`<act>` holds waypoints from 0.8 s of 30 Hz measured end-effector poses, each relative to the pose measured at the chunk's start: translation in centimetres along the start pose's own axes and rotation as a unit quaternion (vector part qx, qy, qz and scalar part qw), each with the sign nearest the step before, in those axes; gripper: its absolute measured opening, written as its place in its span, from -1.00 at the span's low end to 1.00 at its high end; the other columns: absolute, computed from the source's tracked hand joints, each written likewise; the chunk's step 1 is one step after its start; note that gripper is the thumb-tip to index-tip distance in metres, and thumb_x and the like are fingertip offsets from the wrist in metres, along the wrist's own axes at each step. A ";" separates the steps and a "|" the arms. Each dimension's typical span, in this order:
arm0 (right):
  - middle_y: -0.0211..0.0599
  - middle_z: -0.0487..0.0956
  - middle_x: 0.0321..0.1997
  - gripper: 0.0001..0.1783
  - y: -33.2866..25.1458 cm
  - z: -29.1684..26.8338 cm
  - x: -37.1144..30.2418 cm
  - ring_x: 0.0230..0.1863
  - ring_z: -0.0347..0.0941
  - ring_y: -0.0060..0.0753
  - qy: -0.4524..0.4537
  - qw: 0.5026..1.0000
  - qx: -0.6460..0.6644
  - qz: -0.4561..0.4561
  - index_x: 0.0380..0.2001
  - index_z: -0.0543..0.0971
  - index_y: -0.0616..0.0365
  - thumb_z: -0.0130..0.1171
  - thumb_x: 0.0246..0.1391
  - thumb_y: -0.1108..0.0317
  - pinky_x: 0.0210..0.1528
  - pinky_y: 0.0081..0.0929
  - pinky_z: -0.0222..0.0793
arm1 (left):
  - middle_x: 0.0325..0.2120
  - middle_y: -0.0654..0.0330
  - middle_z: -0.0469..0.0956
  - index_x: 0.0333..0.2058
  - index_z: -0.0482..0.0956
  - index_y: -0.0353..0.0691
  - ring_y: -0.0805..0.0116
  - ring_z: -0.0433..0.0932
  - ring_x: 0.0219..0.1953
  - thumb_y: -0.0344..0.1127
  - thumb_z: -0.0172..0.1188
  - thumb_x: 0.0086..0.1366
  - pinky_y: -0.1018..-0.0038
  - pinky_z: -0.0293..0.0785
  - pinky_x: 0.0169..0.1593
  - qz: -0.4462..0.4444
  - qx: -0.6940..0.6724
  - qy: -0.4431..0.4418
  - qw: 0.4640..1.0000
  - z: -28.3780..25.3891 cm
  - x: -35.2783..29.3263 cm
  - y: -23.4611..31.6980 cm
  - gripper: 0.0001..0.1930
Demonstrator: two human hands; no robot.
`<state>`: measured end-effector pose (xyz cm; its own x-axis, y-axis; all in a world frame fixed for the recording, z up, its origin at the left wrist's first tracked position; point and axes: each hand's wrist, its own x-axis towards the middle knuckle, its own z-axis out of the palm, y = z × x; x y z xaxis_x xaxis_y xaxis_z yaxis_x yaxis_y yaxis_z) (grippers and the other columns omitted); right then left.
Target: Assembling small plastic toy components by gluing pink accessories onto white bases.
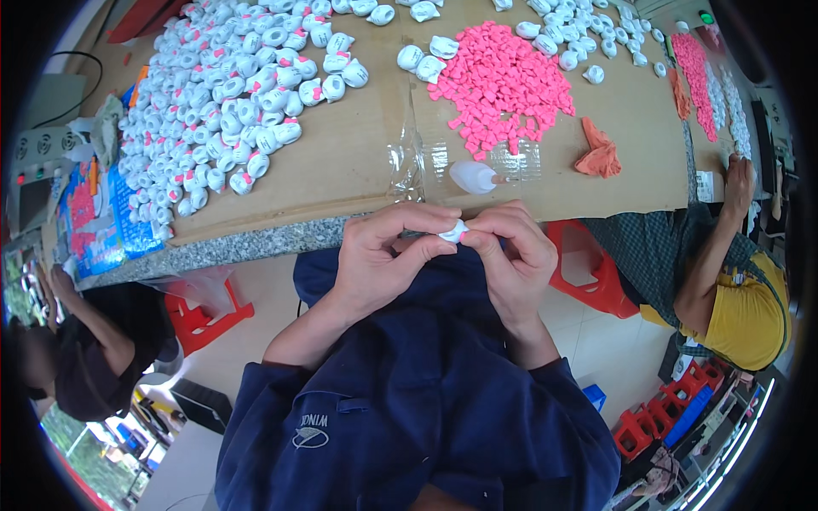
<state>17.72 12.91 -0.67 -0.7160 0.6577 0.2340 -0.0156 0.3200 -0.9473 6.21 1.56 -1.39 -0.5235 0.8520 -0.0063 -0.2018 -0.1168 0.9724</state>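
Observation:
Just off the table's front edge, my left hand (388,251) pinches a small white plastic piece (453,231) between thumb and fingertips. My right hand (515,247) meets it from the other side, thumb and forefinger closed on a tiny pink piece (465,238) at the white piece's edge. Beyond the hands lies a small translucent squeeze bottle (474,177) on its side, its thin tip pointing right. A heap of small pink pieces (507,85) spreads over the cardboard behind it.
Many white pieces (247,111), some with pink parts, cover the table's left side; more white pieces (588,34) lie at the back right. A crumpled orange glove-like scrap (598,152) rests on the cardboard (341,175). Co-workers sit left (94,341) and right (741,298), near red stools (588,272).

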 end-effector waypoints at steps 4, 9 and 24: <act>-0.35 0.48 -0.50 -0.83 0.1 -0.5 0.4 -0.45 0.33 -0.53 0.016 0.999 -0.045 -0.016 -0.48 0.51 0.29 0.25 -0.25 0.60 -0.42 -0.66 0.21 | -0.21 -0.05 0.46 -0.32 0.49 -0.43 0.31 0.51 -0.23 -0.66 0.11 0.06 0.51 0.50 -0.18 -0.039 0.030 -0.008 0.999 -0.7 1.1 1.3 -0.84; -0.38 0.47 -0.42 -0.72 1.1 -1.4 0.9 -0.45 0.30 -0.61 0.083 0.995 -0.058 0.015 -0.41 0.51 0.28 0.31 -0.31 0.57 -0.43 -0.70 0.17 | -0.25 0.09 0.50 -0.30 0.53 -0.31 0.27 0.52 -0.29 -0.58 0.13 0.03 0.51 0.44 -0.22 0.112 0.300 0.151 0.935 -3.1 5.3 1.7 -0.80; -0.08 0.46 -0.12 -0.64 0.9 -0.7 1.8 -0.10 0.39 -0.33 0.085 0.994 -0.047 -0.056 -0.22 0.34 0.28 0.17 -0.15 0.57 -0.06 -0.46 0.28 | -0.26 0.21 0.45 -0.21 0.49 -0.22 0.22 0.34 -0.21 -0.44 0.20 -0.06 0.35 0.25 -0.17 0.256 0.626 0.044 0.735 -2.5 11.1 2.7 -0.66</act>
<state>16.92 14.90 -0.91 -0.5847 0.7176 0.3784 -0.0175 0.4552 -0.8902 -2.20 9.48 0.61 -0.3283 0.8177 0.4729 0.9317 0.1980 0.3044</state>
